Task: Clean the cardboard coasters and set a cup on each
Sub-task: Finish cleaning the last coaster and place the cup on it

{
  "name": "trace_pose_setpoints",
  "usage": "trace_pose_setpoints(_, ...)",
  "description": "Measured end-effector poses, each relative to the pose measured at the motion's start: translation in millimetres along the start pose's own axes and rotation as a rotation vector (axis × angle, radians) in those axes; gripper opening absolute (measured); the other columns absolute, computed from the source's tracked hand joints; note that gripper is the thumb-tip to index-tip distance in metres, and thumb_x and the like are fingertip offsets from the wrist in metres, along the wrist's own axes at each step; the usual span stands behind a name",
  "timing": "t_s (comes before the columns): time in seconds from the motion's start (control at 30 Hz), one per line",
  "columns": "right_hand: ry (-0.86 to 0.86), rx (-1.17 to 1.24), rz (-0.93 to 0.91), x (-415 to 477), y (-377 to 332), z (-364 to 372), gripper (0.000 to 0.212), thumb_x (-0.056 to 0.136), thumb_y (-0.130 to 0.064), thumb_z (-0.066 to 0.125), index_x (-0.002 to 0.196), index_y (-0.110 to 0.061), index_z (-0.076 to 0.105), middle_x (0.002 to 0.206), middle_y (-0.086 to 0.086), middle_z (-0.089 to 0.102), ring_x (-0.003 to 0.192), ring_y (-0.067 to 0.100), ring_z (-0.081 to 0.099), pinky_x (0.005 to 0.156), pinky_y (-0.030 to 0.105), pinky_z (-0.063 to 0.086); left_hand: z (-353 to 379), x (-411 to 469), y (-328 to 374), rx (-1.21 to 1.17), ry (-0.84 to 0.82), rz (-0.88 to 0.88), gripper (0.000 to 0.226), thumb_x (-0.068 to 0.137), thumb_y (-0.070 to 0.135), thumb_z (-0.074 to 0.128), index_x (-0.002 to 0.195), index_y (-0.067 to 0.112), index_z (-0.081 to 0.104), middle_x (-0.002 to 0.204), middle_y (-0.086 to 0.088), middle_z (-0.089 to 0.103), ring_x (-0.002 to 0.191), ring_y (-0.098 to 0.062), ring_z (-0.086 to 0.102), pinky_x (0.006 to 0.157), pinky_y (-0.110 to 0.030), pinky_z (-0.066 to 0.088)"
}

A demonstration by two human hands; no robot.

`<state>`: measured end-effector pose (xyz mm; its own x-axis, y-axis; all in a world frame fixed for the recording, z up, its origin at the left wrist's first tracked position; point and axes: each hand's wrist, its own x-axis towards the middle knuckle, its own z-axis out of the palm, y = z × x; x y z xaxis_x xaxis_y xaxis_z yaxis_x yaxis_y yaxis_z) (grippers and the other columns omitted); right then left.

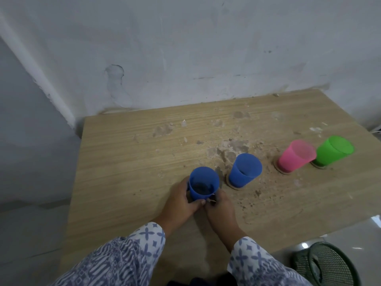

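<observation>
On a dusty wooden worktop (127, 162), the left hand (181, 200) clasps a blue plastic cup (204, 183) and the right hand (219, 207) curls at its base, grip unclear; to this cup's right, three more cups already stand on round cardboard coasters (278, 167), so this looks like the last placement, needing centring and release.

Two blue plastic cups (204, 183) (244, 170), one pink cup (295, 157), one green cup (334, 152); three round cardboard coasters (234, 186) (283, 171) (318, 166) right of both hands (181, 201) (220, 211); one green mesh basket (325, 265).

Left hand (181, 201) wraps the blue cup (204, 182); right hand (220, 211), fingers curled (grip unclear), sits just beside its thumb.
</observation>
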<state>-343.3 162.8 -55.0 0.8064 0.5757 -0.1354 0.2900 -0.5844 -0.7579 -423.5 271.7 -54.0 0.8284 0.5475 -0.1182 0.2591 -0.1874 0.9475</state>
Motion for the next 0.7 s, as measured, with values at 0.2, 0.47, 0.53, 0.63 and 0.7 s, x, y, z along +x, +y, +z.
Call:
trace_pose_setpoints(0.2,-0.074,0.025,-0.049,3.6,-15.3,18.8,0.040,0.082,-0.013,0.059,0.121,-0.019,0.053,0.111,-0.001,0.059,0.100,0.011,0.056,0.073,0.012,0.038,-22.2,-8.8,-6.9,-0.013,0.077,-0.033,0.067,0.077,0.010,0.076,0.124,0.041,0.040,0.118,0.024,0.054,0.107,0.020,0.048,0.082,-0.001,0.040)
trace_pose_setpoints(0.47,-0.114,-0.026,-0.079,6.3,-26.5,30.0,0.034,0.086,-0.015,0.054,0.120,-0.019,0.052,0.108,0.000,0.058,0.091,0.007,0.050,0.069,0.012,0.034,-36.2,-14.1,-14.0,0.014,0.124,-0.053,0.066,0.076,0.014,0.076,0.120,0.047,0.039,0.115,0.026,0.054,0.105,0.020,0.048,0.082,0.001,0.039)
trace_pose_setpoints(0.53,-0.119,-0.025,-0.073,6.9,-27.1,31.3,0.035,0.086,-0.015,0.054,0.120,-0.018,0.052,0.108,0.001,0.058,0.090,0.007,0.050,0.069,0.013,0.034,-36.7,-14.3,-14.7,0.017,0.122,-0.055,0.066,0.076,0.015,0.077,0.124,0.042,0.040,0.116,0.024,0.054,0.106,0.018,0.048,0.082,0.001,0.039)
trace_pose_setpoints(0.63,-0.128,-0.023,-0.067,6.9,-25.8,32.8,0.036,0.084,-0.015,0.055,0.120,-0.019,0.052,0.109,0.003,0.059,0.093,0.012,0.054,0.074,0.018,0.038,-36.7,-14.9,-15.1,0.018,0.114,-0.065,0.066,0.076,0.015,0.076,0.128,0.036,0.042,0.116,0.024,0.054,0.106,0.015,0.049,0.081,-0.001,0.040)
trace_pose_setpoints(0.7,-0.130,-0.026,-0.057,7.0,-24.4,33.7,0.037,0.084,-0.016,0.056,0.120,-0.020,0.052,0.108,0.002,0.059,0.093,0.011,0.054,0.074,0.018,0.038,-36.8,-15.2,-14.8,0.027,0.109,-0.071,0.066,0.076,0.017,0.077,0.129,0.035,0.042,0.116,0.024,0.054,0.106,0.013,0.050,0.081,-0.001,0.040)
